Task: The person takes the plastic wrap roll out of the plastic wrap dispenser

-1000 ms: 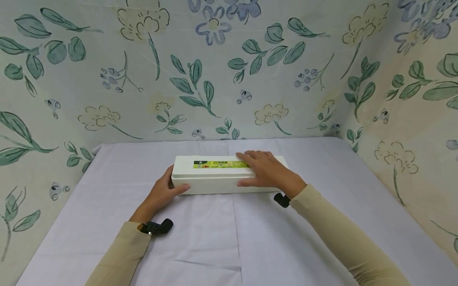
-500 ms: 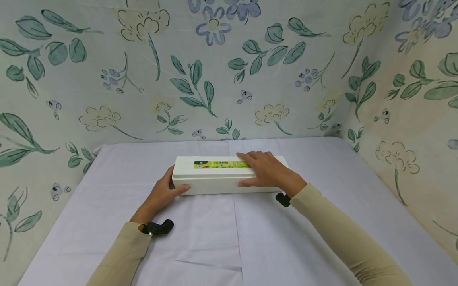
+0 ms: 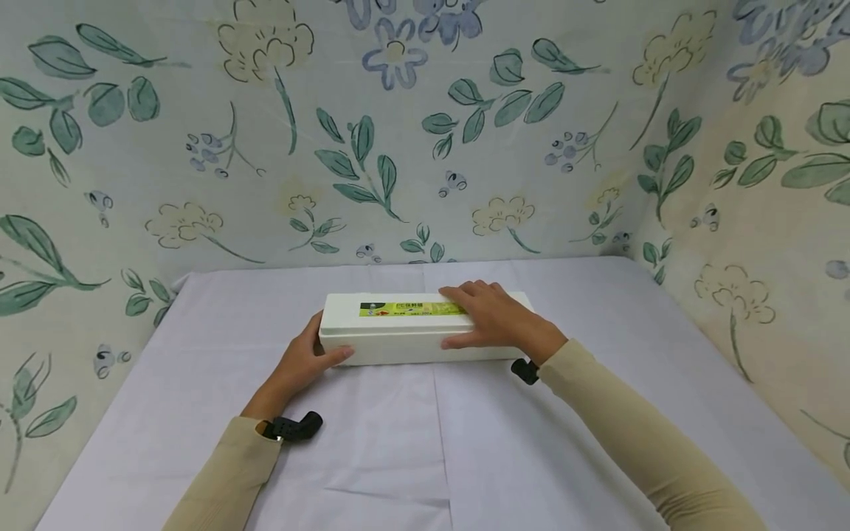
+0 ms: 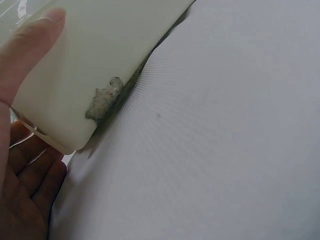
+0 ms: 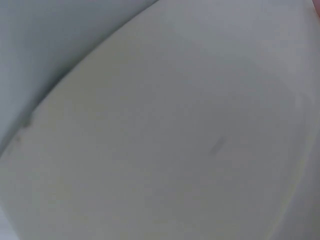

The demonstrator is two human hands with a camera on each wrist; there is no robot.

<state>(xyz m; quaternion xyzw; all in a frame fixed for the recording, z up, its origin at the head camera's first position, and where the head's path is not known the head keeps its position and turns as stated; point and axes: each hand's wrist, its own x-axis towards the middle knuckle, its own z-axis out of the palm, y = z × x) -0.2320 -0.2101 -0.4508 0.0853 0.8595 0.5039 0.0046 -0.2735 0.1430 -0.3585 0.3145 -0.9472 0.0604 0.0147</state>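
A long white cling film box point(image 3: 385, 348) with a green-yellow label on its lid lies crosswise on the white cloth. My left hand point(image 3: 305, 361) grips its left end, thumb on the front face and fingers around the end. Toward the right, my right hand point(image 3: 494, 318) holds the box from above, its thumb on the front and its fingers across the lid to the far edge. In the left wrist view, the box front point(image 4: 85, 60) has a rough greyish patch near its lower edge. The blurred box front point(image 5: 160, 130) fills most of the right wrist view, hiding nearly all of that hand.
The white cloth point(image 3: 372, 442) covers the table and has creases in front of the box. A floral curtain point(image 3: 358, 221) stands behind the table and continues along the sides. Each wrist wears a black camera, the left camera point(image 3: 299, 428) close above the cloth.
Both hands keep their hold and the box stays in place. Only the head view has shifted very slightly.
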